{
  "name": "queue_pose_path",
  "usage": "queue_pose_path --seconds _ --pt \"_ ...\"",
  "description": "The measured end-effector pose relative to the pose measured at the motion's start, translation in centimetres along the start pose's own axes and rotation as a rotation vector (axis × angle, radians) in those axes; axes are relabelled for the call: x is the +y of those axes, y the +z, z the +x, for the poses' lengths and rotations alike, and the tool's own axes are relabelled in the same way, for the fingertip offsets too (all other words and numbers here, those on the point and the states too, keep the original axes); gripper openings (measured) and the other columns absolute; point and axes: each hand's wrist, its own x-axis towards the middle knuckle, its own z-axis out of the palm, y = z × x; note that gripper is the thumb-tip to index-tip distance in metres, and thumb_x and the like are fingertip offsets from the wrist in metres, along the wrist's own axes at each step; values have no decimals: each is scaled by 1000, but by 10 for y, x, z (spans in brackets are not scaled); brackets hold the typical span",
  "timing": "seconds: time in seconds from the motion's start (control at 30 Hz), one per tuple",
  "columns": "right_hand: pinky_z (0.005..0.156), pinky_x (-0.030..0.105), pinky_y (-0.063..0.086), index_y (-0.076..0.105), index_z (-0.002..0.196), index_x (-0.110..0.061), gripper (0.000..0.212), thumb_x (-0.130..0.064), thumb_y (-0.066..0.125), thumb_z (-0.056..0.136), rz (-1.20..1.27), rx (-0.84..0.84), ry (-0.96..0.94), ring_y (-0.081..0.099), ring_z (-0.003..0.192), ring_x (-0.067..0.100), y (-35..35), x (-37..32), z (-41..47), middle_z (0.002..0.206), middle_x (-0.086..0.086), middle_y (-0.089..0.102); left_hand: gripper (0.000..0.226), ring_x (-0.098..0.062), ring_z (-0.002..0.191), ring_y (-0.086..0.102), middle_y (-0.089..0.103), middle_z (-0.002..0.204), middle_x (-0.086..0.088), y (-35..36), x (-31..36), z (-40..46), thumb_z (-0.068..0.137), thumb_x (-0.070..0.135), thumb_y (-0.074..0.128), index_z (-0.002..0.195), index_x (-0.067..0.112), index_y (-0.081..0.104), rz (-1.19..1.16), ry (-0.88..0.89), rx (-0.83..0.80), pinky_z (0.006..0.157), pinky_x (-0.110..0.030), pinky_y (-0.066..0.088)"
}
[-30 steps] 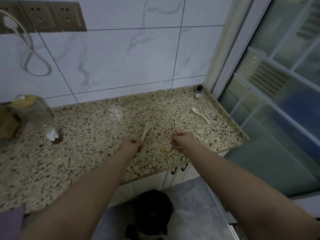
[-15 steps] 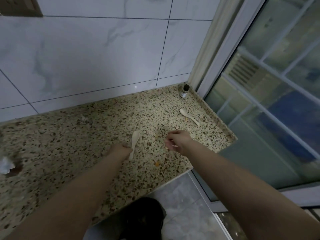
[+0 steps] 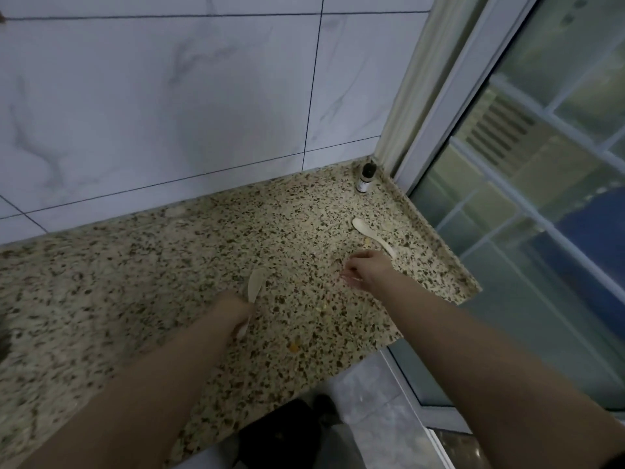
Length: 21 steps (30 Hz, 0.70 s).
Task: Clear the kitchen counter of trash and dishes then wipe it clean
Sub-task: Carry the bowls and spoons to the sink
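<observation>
Speckled table [image 3: 135, 282] hides crumbs [image 3: 293, 346]; left hand [image 3: 233, 308], closed on a spoon [image 3: 254, 288], could drop it while the right hand [image 3: 367, 270], pinching scraps, reaches for the second spoon [image 3: 373, 236].

This is a home kitchen. A speckled beige-and-brown stone table [image 3: 169, 272] runs across the middle of the frame against a wall of large white marble-look tiles [image 3: 169, 96] in the upper left, and a glazed sliding door in a pale metal frame [image 3: 449, 106] fills the right side. Two pale flat wooden spoons [image 3: 373, 236] [image 3: 254, 288], a small dark-capped bottle [image 3: 365, 177] in the corner and orange food scraps [image 3: 294, 346] lie on the stone.
</observation>
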Motion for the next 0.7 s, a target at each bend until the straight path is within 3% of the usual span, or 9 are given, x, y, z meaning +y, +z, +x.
queue_pose_path --seconds 0.1,0.23,0.33,0.43,0.53,0.7 --pt "60 33 60 59 98 -10 17 3 66 88 -56 -3 2 67 68 20 -16 -10 36 91 15 69 30 -21 63 58 62 78 -9 14 20 1 83 28 76 101 7 64 -22 -48 -29 64 -31 55" --pt "80 39 60 58 111 -11 23 -9 65 89 -273 29 -61 68 84 24 -40 -18 79 100 13 68 46 -17 69 57 59 79 -4 33 59 -2 90 31 69 127 7 57 -108 -63 -51 57 -29 50" --pt "79 34 56 57 110 -17 29 -16 67 83 -501 81 -180 65 94 25 -57 -23 105 110 10 65 34 -19 66 59 65 79 -7 54 88 0 90 31 69 115 8 67 -252 -66 -48 56 -28 50" --pt "75 27 48 54 124 -15 41 -18 66 85 -674 41 -272 59 96 22 -68 -29 124 117 8 62 21 -17 58 54 62 73 -8 72 113 -2 94 23 64 105 5 66 -394 -65 -48 48 -25 47" --pt "80 28 52 56 122 -14 34 -15 63 88 -726 32 -293 60 94 22 -73 -31 138 116 9 64 15 -19 56 54 62 75 -9 86 129 0 94 22 64 101 8 64 -502 -51 -81 51 -27 49" --pt "71 29 52 61 120 -11 26 -15 54 95 -827 54 -272 59 90 22 -71 -34 151 116 11 64 19 -18 53 49 59 70 -8 95 136 -2 91 28 68 90 11 61 -566 -33 -56 49 -27 41"
